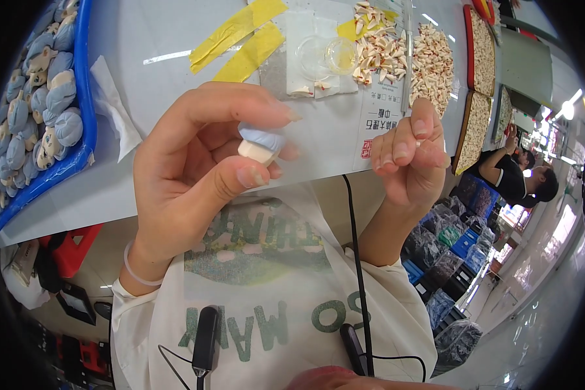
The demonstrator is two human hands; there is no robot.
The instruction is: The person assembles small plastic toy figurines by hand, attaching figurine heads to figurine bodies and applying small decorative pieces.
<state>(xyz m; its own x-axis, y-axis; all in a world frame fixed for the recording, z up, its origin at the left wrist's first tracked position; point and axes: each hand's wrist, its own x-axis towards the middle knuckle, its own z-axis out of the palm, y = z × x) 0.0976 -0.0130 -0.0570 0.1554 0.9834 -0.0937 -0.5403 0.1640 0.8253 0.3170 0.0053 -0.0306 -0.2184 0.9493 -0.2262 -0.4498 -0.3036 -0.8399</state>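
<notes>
Though small and probably light, likely to handle as a stiff, smooth, slightly slippery piece: the blue-and-cream figurine head (260, 144), just right of the blue tray (86, 78), clamped between thumb and fingers of the left hand (192, 153). Best held by its rounded sides, gently, in case of brittle edges. Farther right of the blue tray, apart from the left, the right hand (409, 156), fingers curled toward the thumb; impossible to tell whether closed on anything. Hidden behind fingers: much of the head's surface; cut off at the top: the blue tray
</notes>
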